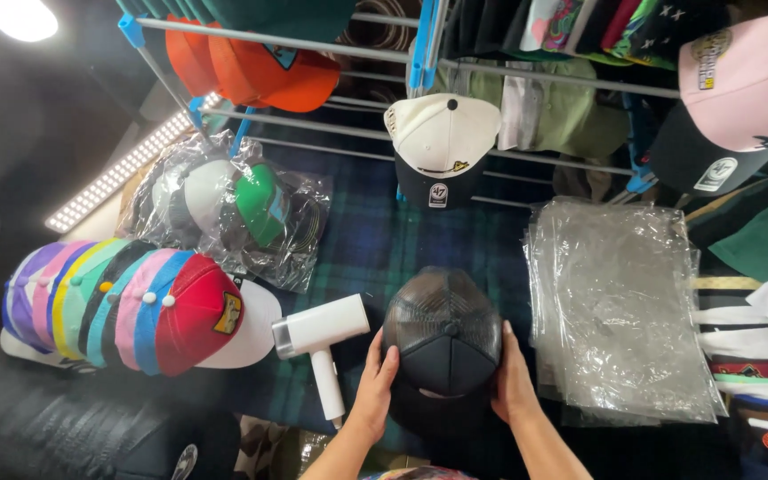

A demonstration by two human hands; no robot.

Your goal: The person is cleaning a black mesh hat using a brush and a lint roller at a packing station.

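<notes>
A black trucker cap with a mesh back and a stiff front panel point(444, 333) sits crown-up near the front edge of the bench covered in dark green and blue tartan cloth point(375, 240), roughly midway along it. The left hand point(375, 387) cups the cap's left side with fingers spread and curved against the shell, and the right hand point(513, 378) does the same on the right side, so both hands are part-closed on the cap from opposite flanks. The cap looks light, and its mesh back should give under pressure while the front panel and brim likely hold their shape; the fabric seems matt and not slippery. Holding it at the two sides near the lower rim, as now, seems a sound grip that spares the mesh from denting. Just left of the cap lies a white handheld garment steamer point(322, 342), close to the left hand. Toward the bench's left edge is a row of nested multicoloured caps with a red one foremost point(135, 307), and behind it caps wrapped in clear plastic bags point(233, 209). Right of the cap lies a stack of clear plastic bags point(615, 307).
</notes>
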